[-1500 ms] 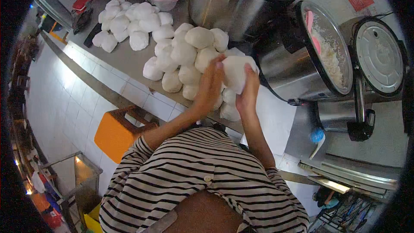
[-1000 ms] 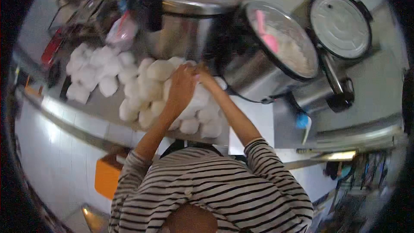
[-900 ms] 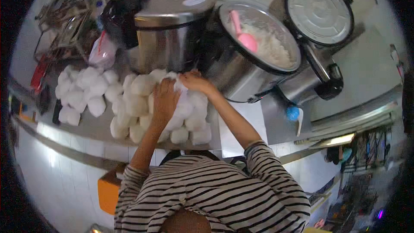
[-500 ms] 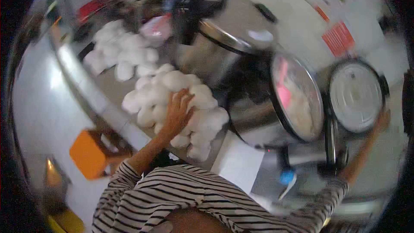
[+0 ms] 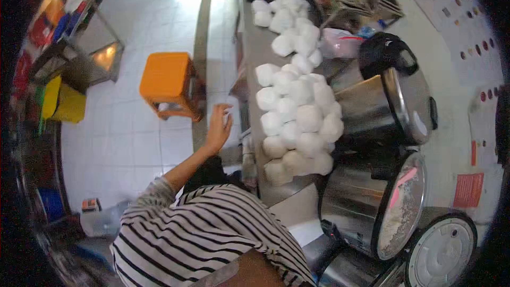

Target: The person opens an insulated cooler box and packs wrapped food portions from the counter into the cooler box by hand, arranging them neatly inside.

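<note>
My left hand (image 5: 218,129) hangs over the aisle beside the counter's near edge, apart from everything. Its fingers are loosely bent and spread, with nothing visible in them. To its right, a heap of white, rounded bundles (image 5: 298,107) covers part of the grey counter (image 5: 273,194). A smaller cluster of the same white bundles (image 5: 284,20) lies farther back. Beyond the heap stands an open rice cooker (image 5: 350,202), with white rice (image 5: 396,218) and a pink rice paddle (image 5: 405,185) inside. My right hand is out of view.
A second steel cooker (image 5: 372,103) with its lid closed stands behind the open one, whose round lid (image 5: 442,255) is swung out. An orange stool (image 5: 166,77) stands on the tiled floor to the left, a yellow bin (image 5: 69,101) farther off. A pinkish plastic bag (image 5: 340,42) rests by the cooker.
My view has turned left, so more floor shows. My left hand has come off the white bundles and away from the counter. My right hand, earlier near the round lid, has left the view.
</note>
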The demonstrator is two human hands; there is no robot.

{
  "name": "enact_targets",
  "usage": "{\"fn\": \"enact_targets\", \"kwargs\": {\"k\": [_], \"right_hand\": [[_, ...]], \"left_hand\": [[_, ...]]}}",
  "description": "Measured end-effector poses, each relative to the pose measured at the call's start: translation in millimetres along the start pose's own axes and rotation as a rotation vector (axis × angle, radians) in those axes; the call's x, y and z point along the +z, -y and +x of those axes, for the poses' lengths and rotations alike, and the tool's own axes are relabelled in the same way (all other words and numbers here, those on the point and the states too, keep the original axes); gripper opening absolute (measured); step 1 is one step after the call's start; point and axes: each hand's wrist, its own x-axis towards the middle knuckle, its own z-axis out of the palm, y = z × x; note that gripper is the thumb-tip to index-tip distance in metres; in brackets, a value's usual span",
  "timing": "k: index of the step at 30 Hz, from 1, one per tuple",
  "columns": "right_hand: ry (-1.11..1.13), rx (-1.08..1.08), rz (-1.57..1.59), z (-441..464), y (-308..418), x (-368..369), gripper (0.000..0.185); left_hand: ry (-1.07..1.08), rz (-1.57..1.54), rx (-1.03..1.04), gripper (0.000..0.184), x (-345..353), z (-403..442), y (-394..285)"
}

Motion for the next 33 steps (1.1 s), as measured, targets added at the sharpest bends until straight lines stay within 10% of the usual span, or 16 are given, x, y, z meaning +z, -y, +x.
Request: {"fn": "enact_targets", "kwargs": {"k": [11,17,21,25,29,31,33], "right_hand": [[-0.343,-0.283,0.054,-10,70,-72,0.071],[-0.214,-0.552,0.042,-91,236,-27,0.058],[-0.114,-0.024,0.575,-149,365,-97,0.039],[-0.086,-0.085,1.080,-197,539,-133,0.023],[1.034,-0.260,1.613,-293,780,-83,0.027],[1.103,-0.727,1.270,-328,869,-70,0.029],[1.570,-0.520,1.473,-342,922,-71,0.026]], "left_hand": [[0.218,0.093,-0.040,0.030,-59,-5,77],[-0.020,0.107,-0.304,0.031,-205,-75,227],[-0.059,0.270,-0.454,0.028,-300,-95,304],[0.023,0.371,-0.562,0.024,-341,-89,365],[0.240,0.268,-0.681,0.029,-311,-60,410],[0.305,0.182,-0.586,0.033,-288,-40,406],[0.375,0.136,-0.560,0.035,-267,-8,388]]}}
